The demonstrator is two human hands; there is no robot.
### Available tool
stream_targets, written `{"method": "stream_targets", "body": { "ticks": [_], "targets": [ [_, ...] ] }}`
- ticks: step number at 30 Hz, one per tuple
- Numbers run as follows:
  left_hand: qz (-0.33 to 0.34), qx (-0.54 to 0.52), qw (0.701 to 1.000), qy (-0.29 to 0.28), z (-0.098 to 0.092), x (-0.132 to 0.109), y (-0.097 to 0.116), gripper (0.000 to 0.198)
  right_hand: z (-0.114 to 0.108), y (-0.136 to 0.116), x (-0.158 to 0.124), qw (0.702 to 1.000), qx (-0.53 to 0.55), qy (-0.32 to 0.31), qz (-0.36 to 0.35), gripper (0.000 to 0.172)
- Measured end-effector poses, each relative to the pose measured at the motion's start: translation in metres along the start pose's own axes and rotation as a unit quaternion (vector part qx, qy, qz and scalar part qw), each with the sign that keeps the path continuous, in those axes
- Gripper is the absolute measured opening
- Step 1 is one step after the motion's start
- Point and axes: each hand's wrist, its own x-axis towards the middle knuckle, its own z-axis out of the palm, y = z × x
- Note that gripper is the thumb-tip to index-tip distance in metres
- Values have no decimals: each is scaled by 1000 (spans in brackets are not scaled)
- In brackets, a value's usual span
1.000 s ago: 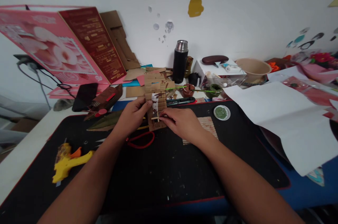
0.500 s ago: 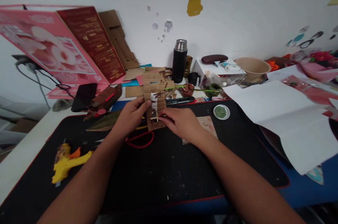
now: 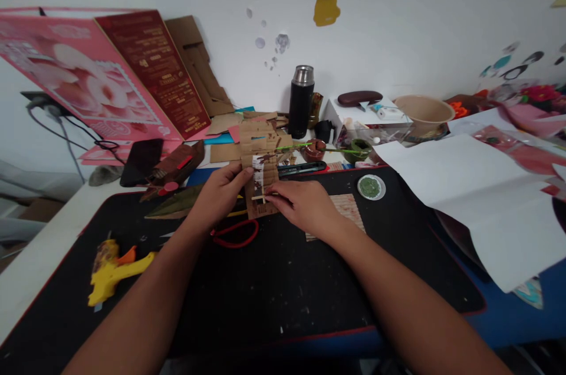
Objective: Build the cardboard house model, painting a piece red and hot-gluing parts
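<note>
A strip of brown corrugated cardboard [image 3: 260,134] with a white, brown-smeared patch lies ahead of me. My left hand [image 3: 223,189] grips its left edge, thumb on top. At its lower end my right hand [image 3: 300,203] pinches a short pale stick [image 3: 258,198] that lies across the cardboard; the fingertips partly hide it. A smaller corrugated cardboard piece [image 3: 348,213] sits partly under my right wrist. Red-handled scissors [image 3: 236,234] rest just below the strip. Behind my right hand is a utility knife [image 3: 305,168].
A yellow glue gun [image 3: 110,272] lies left on the black mat [image 3: 274,298]. Farther back stand a black thermos [image 3: 300,107], a brown paint jar [image 3: 313,152] and a green paint jar [image 3: 359,150]. A small dish of green paint [image 3: 371,187] and a white sheet [image 3: 481,186] are right.
</note>
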Motion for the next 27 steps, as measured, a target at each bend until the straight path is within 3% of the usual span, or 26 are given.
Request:
{"method": "stream_targets", "body": {
  "ticks": [27],
  "targets": [
    [-4, -13, 1000, -4, 4, 1, -2, 33, -1, -2, 1, 999, -30, -19, 9, 18]
  ]
}}
